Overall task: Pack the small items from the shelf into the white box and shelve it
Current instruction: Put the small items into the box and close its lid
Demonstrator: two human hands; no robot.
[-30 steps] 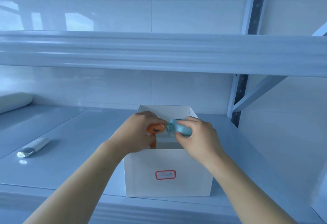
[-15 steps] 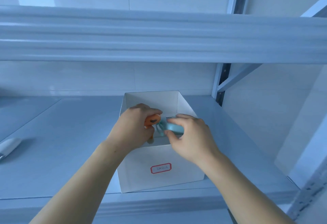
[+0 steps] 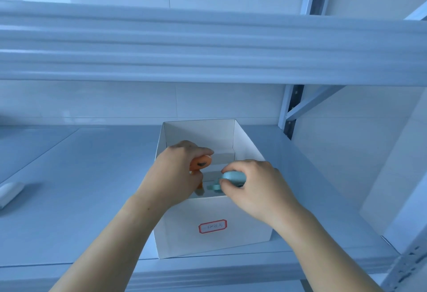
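the shelf [image 3: 76,176] is the biggest thing here, a wide pale board with a second board overhead. on it, near the front lip, stands the white box [image 3: 215,227], open at the top, a red-edged label [image 3: 212,226] on its front wall. far to the left lies a white object [image 3: 10,191], well apart from the box and cut off by the edge of the view.

both hands are over the open top. the left hand [image 3: 175,171] is wrapped round an orange toy [image 3: 200,162], fingers closed on it, the toy's lower part dipping inside the box. the right hand [image 3: 251,185] is closed on a light blue toy [image 3: 231,179], pinched between thumb and fingers just above the front wall.

the step looks like lowering both toys in. to do it well, i'd take them down close to the floor of the box before letting go, and keep the wrists clear of the thin card walls so the box doesn't slide toward the lip.
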